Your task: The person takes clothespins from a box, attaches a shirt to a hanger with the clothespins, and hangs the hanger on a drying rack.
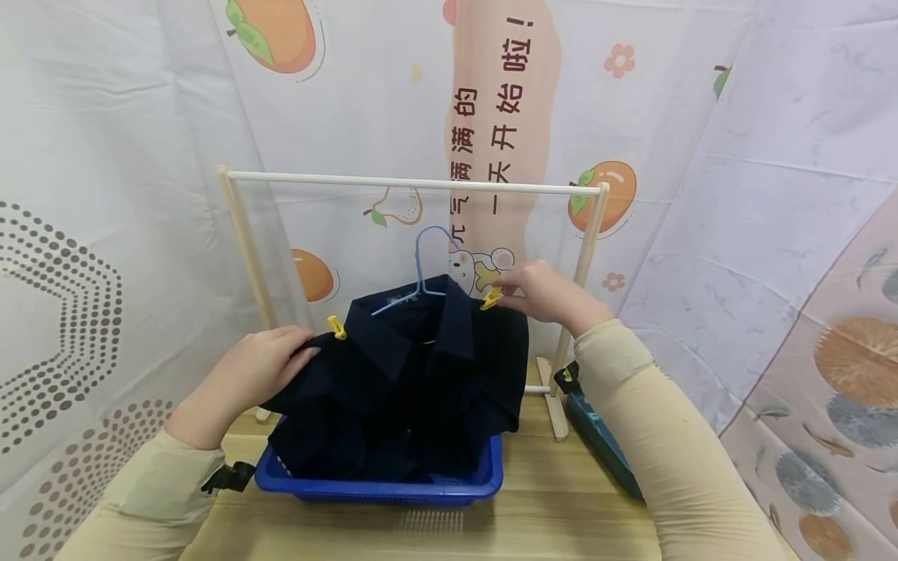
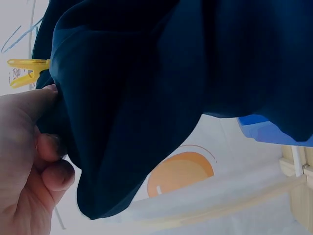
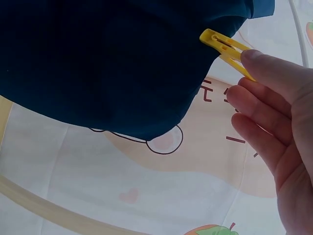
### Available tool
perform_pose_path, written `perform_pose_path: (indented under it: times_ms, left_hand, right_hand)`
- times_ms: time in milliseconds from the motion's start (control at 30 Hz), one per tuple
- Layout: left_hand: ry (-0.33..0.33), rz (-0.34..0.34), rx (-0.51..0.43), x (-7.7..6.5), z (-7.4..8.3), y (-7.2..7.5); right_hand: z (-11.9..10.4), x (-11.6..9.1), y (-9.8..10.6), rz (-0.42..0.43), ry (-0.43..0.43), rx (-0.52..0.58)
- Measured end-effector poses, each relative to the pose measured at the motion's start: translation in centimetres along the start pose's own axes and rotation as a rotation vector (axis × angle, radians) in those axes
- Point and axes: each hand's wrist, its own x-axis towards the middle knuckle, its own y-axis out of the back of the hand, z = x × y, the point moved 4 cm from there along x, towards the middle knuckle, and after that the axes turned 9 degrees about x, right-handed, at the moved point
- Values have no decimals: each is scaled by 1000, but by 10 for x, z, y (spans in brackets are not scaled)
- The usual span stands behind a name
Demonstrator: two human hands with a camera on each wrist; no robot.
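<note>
A dark navy collared shirt hangs on a light blue hanger, its lower part bunched in a blue basket. My left hand pinches the shirt's shoulder at the left, beside a yellow clothespin clipped there. In the left wrist view, that clothespin sits just above the thumb. My right hand pinches a second yellow clothespin at the other shoulder. Seen from the right wrist, thumb and forefinger hold the handles of this clothespin, while its nose is on the cloth edge.
Behind the basket stands a wooden rack with a white top bar. A dark green tray-like container lies on the wooden table at the right, partly behind my forearm. A printed curtain hangs at the back.
</note>
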Motion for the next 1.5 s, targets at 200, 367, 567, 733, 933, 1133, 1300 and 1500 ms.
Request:
perform_pose_path:
  times_ms: [200,367,567,733,933,1133,1300,1500]
  left_hand:
    - [-31,-11,-18,3,2,-1]
    - [-119,23,-40,5,8,2]
    - [-177,77,-57,4,13,6]
    - [-185,116,-40,3,13,10]
    - [-206,171,-36,-1,12,12]
    - [-203,202,-20,-5,11,13]
    - [-193,219,-3,-6,11,13]
    - [-193,237,23,-5,12,13]
  right_hand:
    - [0,-1,1,12,-24,18]
    - [-1,-2,2,26,-12,13]
    - [1,-6,4,38,-14,30]
    - [6,-13,9,87,-24,58]
    - [12,-29,17,162,-37,109]
    - [14,-43,23,213,-70,132]
    - [11,-52,27,242,-86,165]
    - [9,-61,29,269,-98,212]
